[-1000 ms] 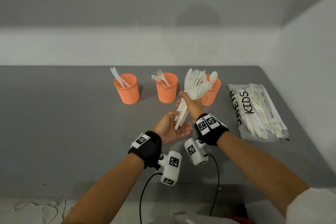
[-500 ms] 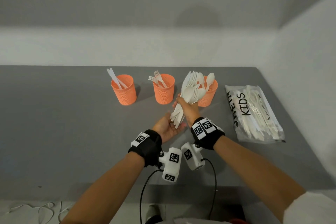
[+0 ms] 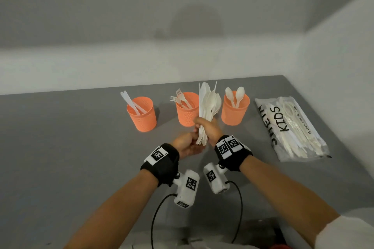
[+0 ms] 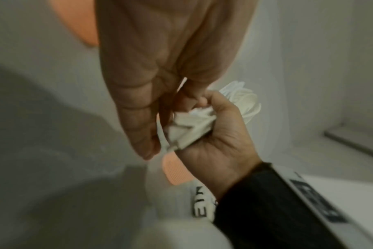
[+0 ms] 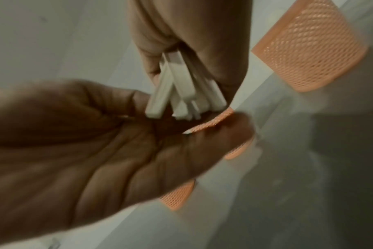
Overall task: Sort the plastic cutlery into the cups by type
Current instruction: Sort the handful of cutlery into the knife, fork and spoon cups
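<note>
Head cam sits above, facing fwd and down at my table [image 3: 60, 147], showing both forearms and all three cups [image 3: 235, 109]. L wrist cam looks close-up along my left hand [image 4: 160, 67]; R wrist cam looks close-up along my right hand [image 5: 192, 33]. All three share the cutlery bundle [image 3: 208, 107] btwn my hands.

Three cups in row on table [image 3: 60, 147]: knife cup [image 3: 142, 115] left, fork cup [image 3: 186, 110] middle, spoon cup [image 3: 234, 109] right; cutlery bag [image 3: 291, 129] farther right.
</note>
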`<state>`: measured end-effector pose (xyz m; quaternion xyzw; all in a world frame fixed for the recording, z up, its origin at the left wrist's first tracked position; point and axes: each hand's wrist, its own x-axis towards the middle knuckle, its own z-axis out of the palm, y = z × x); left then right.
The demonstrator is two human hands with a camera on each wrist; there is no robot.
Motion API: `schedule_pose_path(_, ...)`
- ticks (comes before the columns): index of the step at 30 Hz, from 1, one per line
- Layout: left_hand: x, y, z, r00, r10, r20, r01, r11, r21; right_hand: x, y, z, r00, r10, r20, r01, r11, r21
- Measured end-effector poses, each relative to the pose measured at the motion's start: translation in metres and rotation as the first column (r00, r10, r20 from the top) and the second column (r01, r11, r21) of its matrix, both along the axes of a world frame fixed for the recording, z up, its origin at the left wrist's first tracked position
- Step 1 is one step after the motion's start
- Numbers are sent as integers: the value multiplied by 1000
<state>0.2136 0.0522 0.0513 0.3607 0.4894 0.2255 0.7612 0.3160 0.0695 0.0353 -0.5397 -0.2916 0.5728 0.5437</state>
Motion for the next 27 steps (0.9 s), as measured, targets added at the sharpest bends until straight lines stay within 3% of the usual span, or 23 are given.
schedule_pose_path(2, -15, 9, 2, 986, -52, -158, 64, 995, 73, 0, 3, -2, 992, 70, -106, -73, 997, -22)
schedule_pose_path(4, -27, 20, 6, 975, -28, -219, 61, 988, 142, -1, 3, -1, 978, 147, -151, -153, 988, -27)
schedule_pose_path(9, -40, 45, 15, 971, 173, -163, -99, 917, 386, -10, 1, 3, 930, 326, -170, -349, 929, -123)
schedule_pose_path(18, -35, 57, 12, 944, 257, -208, -77, 783, 617, -17, 6, 3, 921, 357, -157, -378, 915, -137)
schedule_pose_path(22, -32, 66, 13, 936, 292, -195, -107, 766, 633, -7, 10, 7, 922, 366, -128, -380, 918, -113)
schedule_pose_path(27, -24, 71, 15, 928, 371, -24, -313, 816, 486, 4, 11, 11, 915, 392, -95, -402, 908, -116)
